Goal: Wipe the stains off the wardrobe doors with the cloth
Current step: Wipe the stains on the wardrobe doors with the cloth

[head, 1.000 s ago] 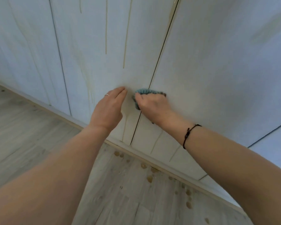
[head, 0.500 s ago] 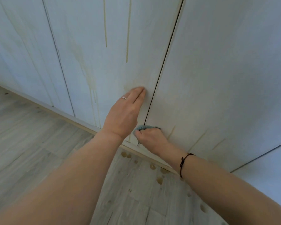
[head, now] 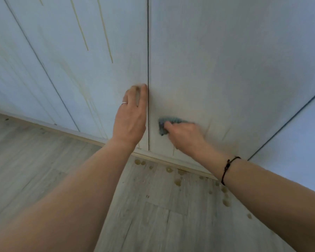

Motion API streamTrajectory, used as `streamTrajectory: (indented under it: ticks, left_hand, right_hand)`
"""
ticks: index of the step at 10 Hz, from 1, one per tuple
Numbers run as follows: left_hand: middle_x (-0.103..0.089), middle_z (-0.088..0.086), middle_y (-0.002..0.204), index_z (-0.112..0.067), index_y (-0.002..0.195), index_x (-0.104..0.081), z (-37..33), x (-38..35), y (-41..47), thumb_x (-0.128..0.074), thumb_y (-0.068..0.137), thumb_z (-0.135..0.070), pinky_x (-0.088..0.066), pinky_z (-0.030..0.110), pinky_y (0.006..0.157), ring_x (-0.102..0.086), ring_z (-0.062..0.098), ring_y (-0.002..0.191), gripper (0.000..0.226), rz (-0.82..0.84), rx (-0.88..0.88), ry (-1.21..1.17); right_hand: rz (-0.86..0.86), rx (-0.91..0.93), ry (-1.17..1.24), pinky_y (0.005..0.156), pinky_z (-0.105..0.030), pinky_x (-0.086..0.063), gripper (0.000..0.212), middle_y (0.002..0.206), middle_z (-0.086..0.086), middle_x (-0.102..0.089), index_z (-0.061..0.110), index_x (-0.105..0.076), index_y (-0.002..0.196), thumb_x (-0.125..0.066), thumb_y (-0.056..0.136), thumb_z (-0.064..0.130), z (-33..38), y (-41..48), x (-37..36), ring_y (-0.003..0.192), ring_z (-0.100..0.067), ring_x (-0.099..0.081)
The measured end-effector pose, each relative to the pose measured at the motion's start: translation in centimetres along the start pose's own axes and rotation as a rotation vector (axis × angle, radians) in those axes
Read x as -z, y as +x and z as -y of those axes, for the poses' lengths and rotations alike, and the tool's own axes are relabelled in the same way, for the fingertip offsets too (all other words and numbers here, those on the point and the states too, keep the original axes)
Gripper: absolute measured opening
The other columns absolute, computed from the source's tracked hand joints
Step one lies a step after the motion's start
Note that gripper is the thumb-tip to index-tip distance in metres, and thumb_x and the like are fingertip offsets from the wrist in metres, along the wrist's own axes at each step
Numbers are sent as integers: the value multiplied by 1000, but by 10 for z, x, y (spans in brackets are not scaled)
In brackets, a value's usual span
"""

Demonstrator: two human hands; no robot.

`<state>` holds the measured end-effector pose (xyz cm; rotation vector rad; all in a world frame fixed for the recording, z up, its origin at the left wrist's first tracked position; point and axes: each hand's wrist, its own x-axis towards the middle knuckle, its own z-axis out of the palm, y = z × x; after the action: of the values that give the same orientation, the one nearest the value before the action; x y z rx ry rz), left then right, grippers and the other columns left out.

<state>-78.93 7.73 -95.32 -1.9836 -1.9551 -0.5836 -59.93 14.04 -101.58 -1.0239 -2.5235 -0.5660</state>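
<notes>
White wardrobe doors (head: 216, 60) fill the upper view, split by a dark vertical gap. Yellowish drip stains (head: 105, 33) run down the left door, and fainter streaks (head: 225, 135) show low on the right door. My left hand (head: 131, 117) presses flat with straight fingers on the left door beside the gap. My right hand (head: 185, 137) grips a teal cloth (head: 162, 126) and holds it against the lower part of the right door, just right of the gap. Most of the cloth is hidden under that hand.
A wooden plinth (head: 80, 136) runs along the foot of the doors. The pale plank floor (head: 153, 215) below carries several yellowish drops (head: 177, 181) near the plinth. Another door gap (head: 289, 120) slants at the right.
My right hand and the cloth have gone from the gap between the doors down and then right onto the right door. My left hand has slid closer to the gap.
</notes>
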Motion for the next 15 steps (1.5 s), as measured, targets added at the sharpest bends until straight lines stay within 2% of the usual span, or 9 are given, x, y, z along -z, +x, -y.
streamTrajectory:
  ticks: [1, 3, 4, 6, 8, 10, 12, 14, 15]
  left_hand:
    - [-25, 29, 147, 5, 154, -11, -16, -10, 2, -50, 71, 10, -54, 36, 95, -30, 43, 139, 92, 46, 26, 9]
    - [-15, 33, 156, 4, 155, 1, -24, -34, 8, -51, 88, 0, -56, 32, 93, -14, 45, 149, 85, 37, 121, 22]
    - [-12, 31, 159, -1, 157, 0, -18, -36, 2, -50, 85, 6, -58, 34, 88, -13, 42, 151, 88, 33, 106, 13]
    - [-12, 22, 163, -6, 159, -10, 3, -26, -6, -43, 73, 19, -58, 35, 79, -13, 36, 152, 95, 18, -31, -38]
    - [-9, 23, 163, -7, 159, -11, 7, -35, -3, -52, 72, 18, -57, 39, 81, -12, 38, 152, 100, -38, -15, -84]
    - [-5, 21, 164, -8, 159, -8, 1, -50, -2, -42, 67, 22, -58, 37, 72, -7, 38, 153, 102, -49, -3, -91]
    - [-4, 24, 164, -6, 159, -10, 4, -59, -1, -47, 71, 20, -58, 36, 74, -4, 39, 152, 99, -83, 15, -103]
    - [-6, 23, 164, -5, 159, -12, 1, -60, 0, -40, 73, 22, -57, 32, 77, -5, 38, 153, 94, -127, 9, -129]
    - [-6, 23, 164, -4, 159, -13, 6, -60, -1, -48, 77, 15, -56, 31, 83, -5, 38, 153, 91, -111, 6, -129]
  right_hand:
    - [414, 27, -71, 39, -26, -39, 33, 63, 1, -64, 18, -62, 113, -73, 82, 18, 15, -43, -55, 48, -21, -60]
    - [-341, -92, 116, 32, -27, -39, 8, 51, -1, -59, 16, -67, 87, -68, 80, 19, 10, 13, -24, 37, -26, -52]
    - [-337, -141, 204, 36, -29, -44, 13, 58, 0, -65, 15, -67, 97, -65, 87, 23, 14, 28, -12, 43, -25, -58]
    - [783, -150, 256, 55, -30, -41, 33, 91, -4, -62, 18, -50, 125, -38, 104, 40, 18, -46, -66, 64, -19, -51]
    - [565, -294, 628, 52, -27, -33, 30, 75, 6, -51, 23, -53, 116, -31, 107, 41, 55, 23, -63, 63, -9, -49]
    - [874, -168, 366, 77, -36, -47, 36, 120, -17, -64, 21, -46, 133, -37, 105, 42, 50, -40, -115, 91, -32, -60]
    - [420, -332, 659, 77, -42, -54, 24, 103, -12, -73, 18, -59, 115, -52, 101, 36, 62, 17, -96, 89, -32, -67]
    - [563, -384, 603, 80, -41, -55, 25, 104, -11, -73, 17, -67, 112, -47, 104, 29, 56, -22, -108, 89, -29, -67]
    - [84, -384, 710, 66, -37, -53, 19, 85, -10, -75, 15, -72, 106, -57, 96, 21, 54, 15, -86, 73, -28, -68]
